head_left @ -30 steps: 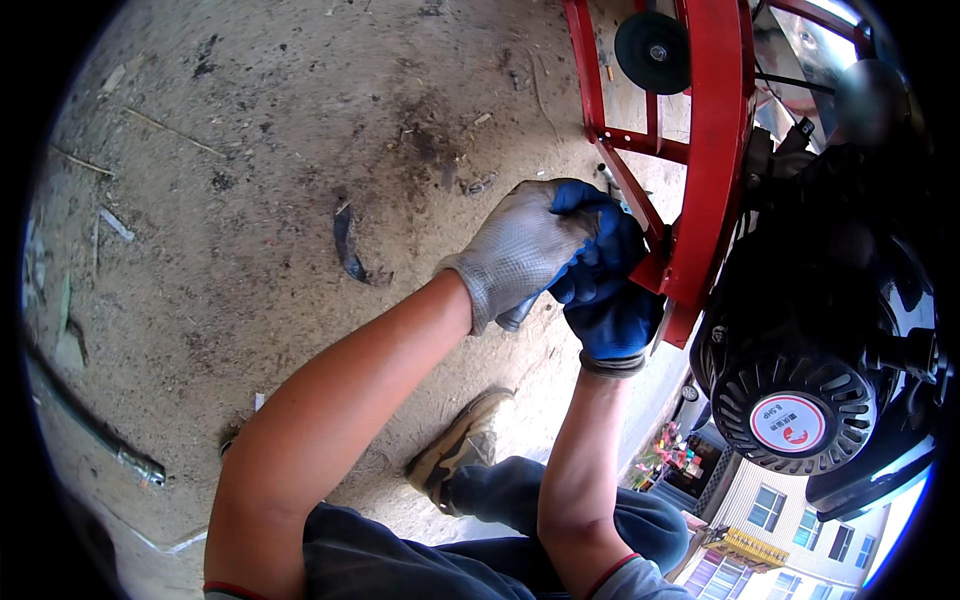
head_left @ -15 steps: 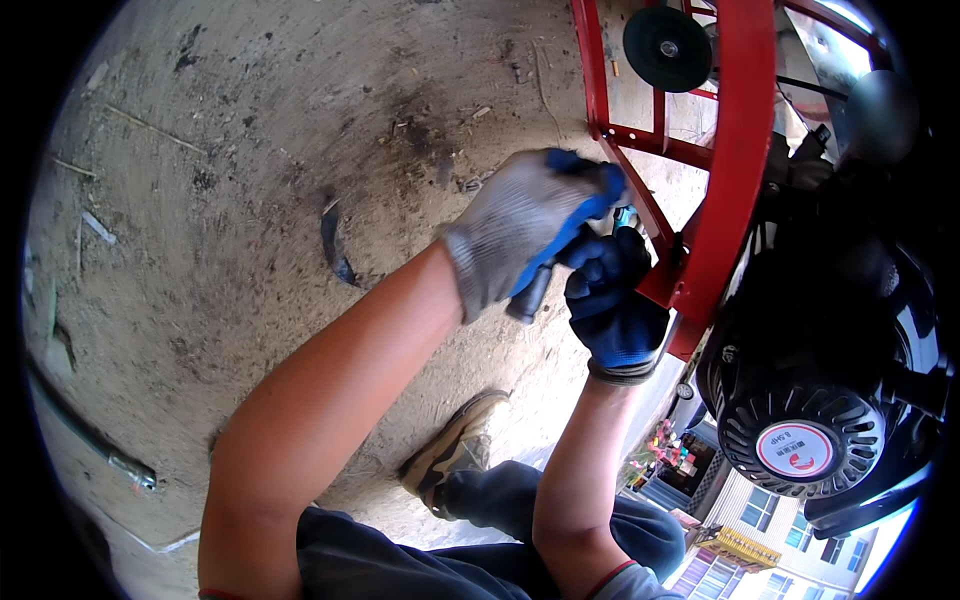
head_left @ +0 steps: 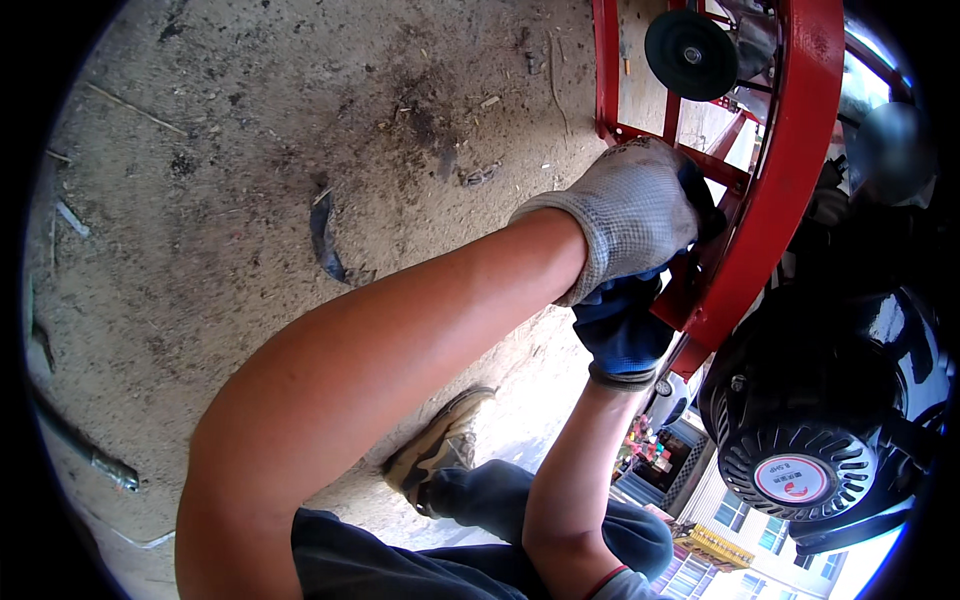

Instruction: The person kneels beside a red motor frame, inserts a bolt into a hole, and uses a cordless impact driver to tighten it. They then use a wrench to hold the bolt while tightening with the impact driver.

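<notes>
My left hand (head_left: 635, 215), in a grey knit glove with a dark palm side, reaches in against the red metal frame (head_left: 775, 210). Its fingers curl at the frame's inner edge, and what they grip is hidden. Just below it, partly covered by the left wrist, is my right hand (head_left: 625, 325) in a dark blue glove. The right fingers are out of sight behind the left hand and beside a red bracket (head_left: 682, 302) on the frame. No tool shows in either hand from here.
A black engine (head_left: 800, 400) with a slotted round cover sits right of the frame. A dark green pulley wheel (head_left: 691, 55) is at the top. On the dirt floor lie a dark strip (head_left: 323, 238) and a hose (head_left: 80, 445) with a metal end. My shoe (head_left: 440, 445) is below.
My left hand has moved right and up against the red frame, covering the right fingers. The dark cylindrical handle seen below it is now hidden. The view has shifted slightly.
</notes>
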The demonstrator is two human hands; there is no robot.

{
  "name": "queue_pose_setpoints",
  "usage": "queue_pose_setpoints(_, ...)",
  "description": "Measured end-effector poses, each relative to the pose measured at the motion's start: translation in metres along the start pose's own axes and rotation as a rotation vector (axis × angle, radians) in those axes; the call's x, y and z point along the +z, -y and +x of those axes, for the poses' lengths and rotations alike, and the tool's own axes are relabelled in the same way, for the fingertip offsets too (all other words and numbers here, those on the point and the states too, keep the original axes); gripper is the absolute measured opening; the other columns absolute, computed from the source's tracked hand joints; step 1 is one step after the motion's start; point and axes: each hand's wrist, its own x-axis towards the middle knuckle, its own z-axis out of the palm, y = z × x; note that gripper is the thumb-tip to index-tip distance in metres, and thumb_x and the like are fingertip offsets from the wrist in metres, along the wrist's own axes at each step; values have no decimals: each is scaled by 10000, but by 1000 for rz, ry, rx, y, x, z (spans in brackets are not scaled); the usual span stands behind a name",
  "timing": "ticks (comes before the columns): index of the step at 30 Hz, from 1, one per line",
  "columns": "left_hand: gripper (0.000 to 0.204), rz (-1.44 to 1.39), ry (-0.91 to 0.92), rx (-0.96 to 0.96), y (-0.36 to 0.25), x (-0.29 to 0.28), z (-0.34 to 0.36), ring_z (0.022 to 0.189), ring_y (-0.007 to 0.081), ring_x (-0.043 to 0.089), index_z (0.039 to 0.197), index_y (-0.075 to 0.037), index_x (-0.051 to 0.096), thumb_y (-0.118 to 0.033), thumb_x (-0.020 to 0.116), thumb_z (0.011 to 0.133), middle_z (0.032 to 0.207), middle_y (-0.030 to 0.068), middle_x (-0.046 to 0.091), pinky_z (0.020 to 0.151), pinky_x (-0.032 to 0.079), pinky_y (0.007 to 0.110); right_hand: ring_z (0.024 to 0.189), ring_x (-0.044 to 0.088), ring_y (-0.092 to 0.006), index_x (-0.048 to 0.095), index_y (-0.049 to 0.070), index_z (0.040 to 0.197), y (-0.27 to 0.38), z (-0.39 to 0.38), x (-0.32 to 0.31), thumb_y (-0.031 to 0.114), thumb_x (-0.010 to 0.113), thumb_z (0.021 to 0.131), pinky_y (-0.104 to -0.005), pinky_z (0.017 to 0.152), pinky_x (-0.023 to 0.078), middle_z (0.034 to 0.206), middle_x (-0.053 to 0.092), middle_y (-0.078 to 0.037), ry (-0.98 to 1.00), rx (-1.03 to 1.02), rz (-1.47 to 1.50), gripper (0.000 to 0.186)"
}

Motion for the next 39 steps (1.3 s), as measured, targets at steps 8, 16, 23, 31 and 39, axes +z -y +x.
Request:
queue_pose_setpoints(8,208,-9,49,123,21,0,-1,837,253,692,974,3,706,-100,582,843,910,174,707,797,549,343,895,660,-98,638,107,1108,0,0,4,355,491,972,-285,851,515,1026,687,26,-23,-33,-27,319)
queue_pose_setpoints(16,230,76,80,4,3,-1,-9,881,253,694,1002,-12,710,-130,586,848,942,168,711,840,540,341,908,669,-129,566,65,1218,-10,2,7,383,522,954,-305,887,508,1047,683,-49,-139,-208,-267,416)
queue_pose_setpoints(23,190,88,180,126,11,-11,0,824,241,698,940,-33,729,-161,617,854,924,149,714,840,541,323,907,686,-132,626,111,1143,-2,-1,-14,357,529,954,-275,898,503,1061,692,-18,98,-71,-60,325)
queue_pose_setpoints(31,164,512,66,219,0,-5,-21,863,165,675,864,-172,751,-208,593,888,865,36,714,852,531,328,847,632,-103,646,155,1064,-5,-1,15,421,521,946,-268,782,489,1026,676,55,-382,-99,-38,317)
queue_pose_setpoints(39,300,587,301,-21,-5,-4,15,888,304,685,1031,-26,717,-219,585,844,1001,181,692,839,535,382,820,617,-92,679,181,974,-4,-2,5,481,498,929,-284,760,466,917,680,46,-209,-86,-55,354)
